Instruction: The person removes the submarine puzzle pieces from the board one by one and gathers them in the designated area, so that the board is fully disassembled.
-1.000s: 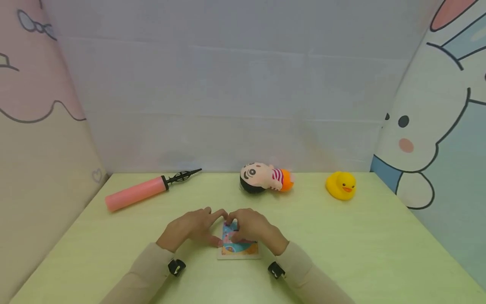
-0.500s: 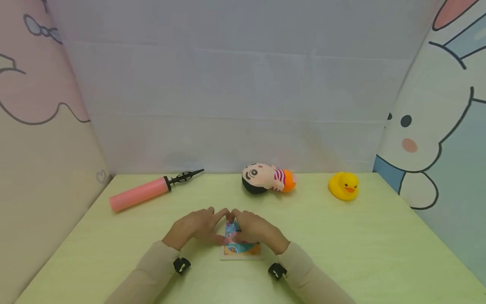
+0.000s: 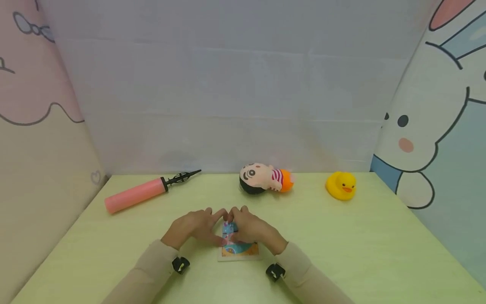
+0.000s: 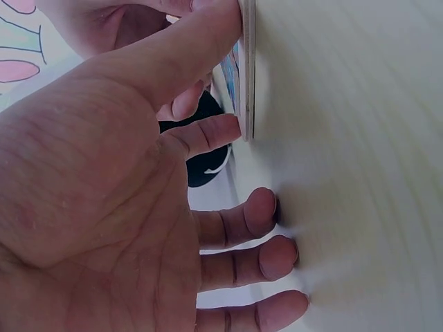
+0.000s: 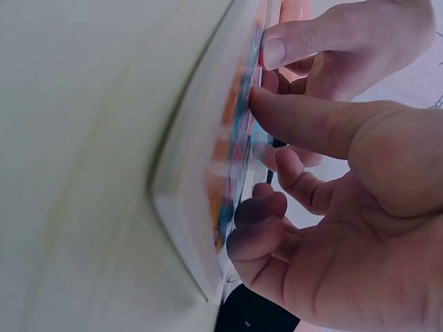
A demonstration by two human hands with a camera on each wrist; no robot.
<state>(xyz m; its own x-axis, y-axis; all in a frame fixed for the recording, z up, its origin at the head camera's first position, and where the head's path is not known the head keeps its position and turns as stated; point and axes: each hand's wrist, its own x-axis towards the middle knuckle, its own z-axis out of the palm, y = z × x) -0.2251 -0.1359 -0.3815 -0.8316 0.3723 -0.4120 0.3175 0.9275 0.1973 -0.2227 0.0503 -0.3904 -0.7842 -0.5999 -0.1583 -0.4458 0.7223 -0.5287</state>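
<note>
While both of my hands are down on the small picture puzzle board (image 3: 240, 249) near the front middle of the pale green table (image 3: 360, 245), I judge the work to be somewhere in its middle: the lower part of the board shows a finished-looking orange and blue picture, but the upper part is hidden under my fingers, so I cannot tell how many pieces are seated or left. My left hand (image 3: 193, 228) rests with its three outer fingers straight and spread on the table beside the board, while its thumb and forefinger press against the board's left edge, as the left wrist view shows. My right hand (image 3: 252, 228) lies over the top of the picture with its fingers loosely bent, the thumb and fingertips (image 5: 266, 104) pressing flat on the printed face; I see no loose piece pinched in either hand, though one could be hidden beneath them. What remains, as I read it, is to press down whatever sits under those fingertips. At the back edge lie a pink balloon hand pump (image 3: 134, 195), a small doll (image 3: 265, 178) on its side and a yellow rubber duck (image 3: 341, 185), all well apart from the board. I can read no brand, label or writing anywhere; the print on the board is only a colourful blur.
</note>
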